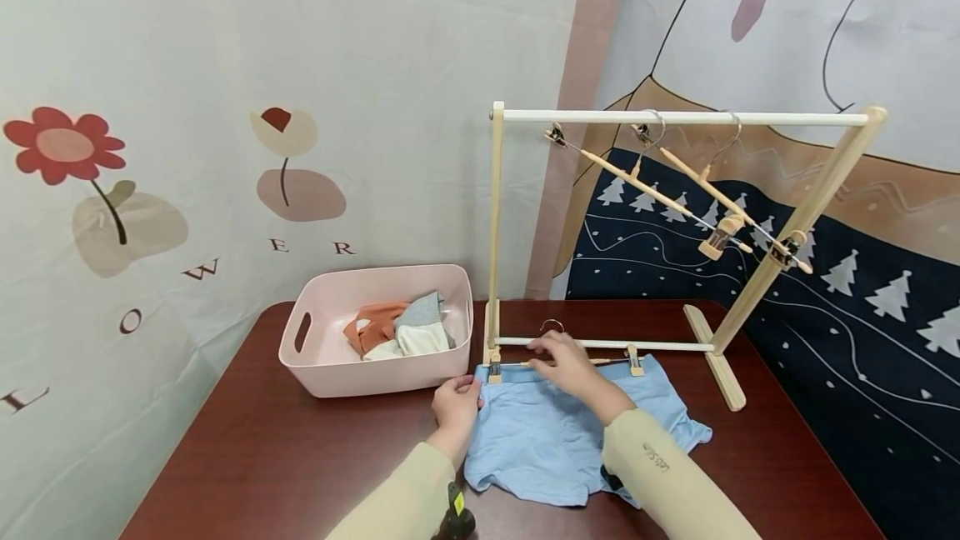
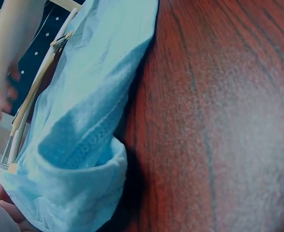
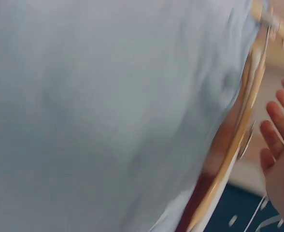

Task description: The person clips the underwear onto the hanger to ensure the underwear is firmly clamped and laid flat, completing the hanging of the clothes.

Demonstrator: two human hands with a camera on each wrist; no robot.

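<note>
A pair of light blue shorts [image 1: 555,440] lies on the table, its waistband towards the rack. Two clips of a wooden clip hanger [image 1: 600,361] sit at the waistband, a left clip [image 1: 494,369] and a right clip [image 1: 636,361]. My left hand [image 1: 456,407] pinches the waistband's left corner beside the left clip; in the left wrist view its fingers [image 2: 11,210] show at the cloth's edge. Above the hanger's middle, close to its metal hook [image 1: 552,324], hovers my right hand [image 1: 570,365]. Its fingers are spread and loosely bent, with nothing in them in the right wrist view.
A wooden rack [image 1: 675,117] stands behind the shorts, its low white bar [image 1: 675,346] close to the hanger. Two bare clip hangers [image 1: 637,182] hang from the top bar. To the left, a pink basket [image 1: 337,377] contains folded orange, white and grey clothes [image 1: 416,332].
</note>
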